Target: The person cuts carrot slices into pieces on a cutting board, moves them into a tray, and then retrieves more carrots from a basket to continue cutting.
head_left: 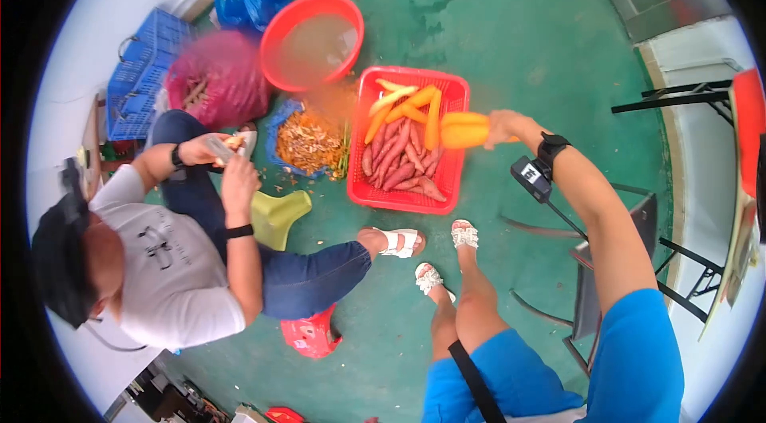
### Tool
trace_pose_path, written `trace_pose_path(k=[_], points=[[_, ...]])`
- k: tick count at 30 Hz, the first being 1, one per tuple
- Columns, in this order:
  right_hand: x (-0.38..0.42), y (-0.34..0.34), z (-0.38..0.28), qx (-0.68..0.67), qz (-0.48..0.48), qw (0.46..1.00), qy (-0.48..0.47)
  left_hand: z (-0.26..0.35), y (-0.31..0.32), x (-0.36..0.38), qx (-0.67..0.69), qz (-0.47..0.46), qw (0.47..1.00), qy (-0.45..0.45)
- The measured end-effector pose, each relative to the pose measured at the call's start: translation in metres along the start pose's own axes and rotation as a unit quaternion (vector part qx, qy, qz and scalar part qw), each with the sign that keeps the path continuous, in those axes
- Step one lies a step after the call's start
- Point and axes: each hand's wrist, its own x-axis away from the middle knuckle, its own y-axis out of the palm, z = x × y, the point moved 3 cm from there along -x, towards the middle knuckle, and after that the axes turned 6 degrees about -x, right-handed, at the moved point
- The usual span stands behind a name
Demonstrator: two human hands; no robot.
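My right hand (503,129) is closed around a bunch of orange carrots (465,130), blurred by motion, at the right rim of a red plastic basket (403,203). Peeled carrots (433,120) lie heaped at the far end of this basket. Reddish-purple sweet potatoes (395,161) fill its near part. My left hand is out of view.
A seated co-worker (171,263) handles a pale piece at left. Beside the basket are a blue bag of peelings (307,144), a red basin of cloudy water (351,16) and a pink sack (219,76). Chairs (586,303) stand at right; a yellow-green stool (275,219) is near the co-worker.
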Motion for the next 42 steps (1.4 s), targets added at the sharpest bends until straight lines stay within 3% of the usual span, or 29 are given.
trace_pose_path(k=[1,4,6,9,10,13,14,15,16,18,20,24,26,27,30,32,34,37,39,40,41,42], points=[[0.03,-0.006,-0.001,-0.001,0.009,1.0,0.001,0.019,-0.01,-0.001,0.003,0.001,1.0,0.009],[0.144,-0.018,-0.029,-0.157,-0.071,0.977,-0.127,0.118,-0.037,0.01,0.245,0.022,0.961,0.124],[0.254,-0.031,-0.062,-0.248,-0.143,0.951,-0.12,0.201,-0.059,0.041,0.285,-0.021,0.94,0.188],[0.383,-0.02,-0.093,-0.312,-0.193,0.906,-0.211,0.29,-0.074,0.092,0.287,-0.169,0.86,0.388],[0.437,-0.017,-0.105,-0.303,-0.182,0.904,-0.241,0.315,-0.078,0.125,0.292,-0.213,0.821,0.443],[0.563,0.032,-0.123,-0.361,-0.148,0.878,-0.278,0.342,-0.076,0.211,0.365,-0.374,0.691,0.5],[0.612,0.049,-0.132,-0.393,-0.099,0.865,-0.297,0.341,-0.075,0.231,0.377,-0.409,0.645,0.524],[0.653,0.066,-0.138,-0.373,-0.052,0.887,-0.266,0.33,-0.069,0.235,0.332,-0.434,0.641,0.54],[0.686,0.089,-0.141,-0.407,0.01,0.878,-0.251,0.331,-0.087,0.302,0.409,-0.488,0.576,0.513],[0.743,0.131,-0.139,-0.507,0.105,0.825,-0.227,0.309,-0.086,0.345,0.37,-0.554,0.553,0.5],[0.775,0.178,-0.127,-0.513,0.196,0.804,-0.227,0.283,-0.066,0.381,0.301,-0.618,0.532,0.494],[0.829,0.299,-0.096,-0.601,0.352,0.689,-0.198,0.203,-0.015,0.436,0.17,-0.666,0.531,0.495],[0.874,0.367,-0.089,-0.659,0.442,0.594,-0.134,0.148,0.01,0.473,0.081,-0.71,0.488,0.501],[0.898,0.4,-0.091,-0.67,0.463,0.568,-0.118,0.118,0.035,0.477,0.042,-0.764,0.474,0.436],[0.963,0.495,-0.105,-0.783,0.467,0.411,0.025,0.02,0.052,0.53,-0.071,-0.821,0.411,0.39],[0.98,0.576,-0.112,-0.575,0.719,0.369,0.132,-0.064,0.069,0.55,-0.168,-0.837,0.362,0.374],[0.979,0.663,-0.102,-0.543,0.753,0.303,0.216,-0.144,0.108,0.556,-0.172,-0.829,0.322,0.424],[1.033,0.73,-0.1,-0.627,0.702,0.26,0.216,-0.226,0.125,0.591,-0.242,-0.858,0.244,0.383],[1.055,0.777,-0.097,-0.602,0.734,0.223,0.222,-0.272,0.135,0.616,-0.251,-0.874,0.206,0.361],[1.061,0.799,-0.098,-0.577,0.762,0.194,0.221,-0.295,0.141,0.625,-0.288,-0.893,0.208,0.276],[1.041,0.84,-0.066,-0.553,0.784,0.176,0.219,-0.323,0.187,0.624,-0.321,-0.902,0.205,0.202],[1.048,0.857,-0.071,-0.553,0.784,0.166,0.229,-0.343,0.191,0.635,-0.332,-0.901,0.201,0.193]])
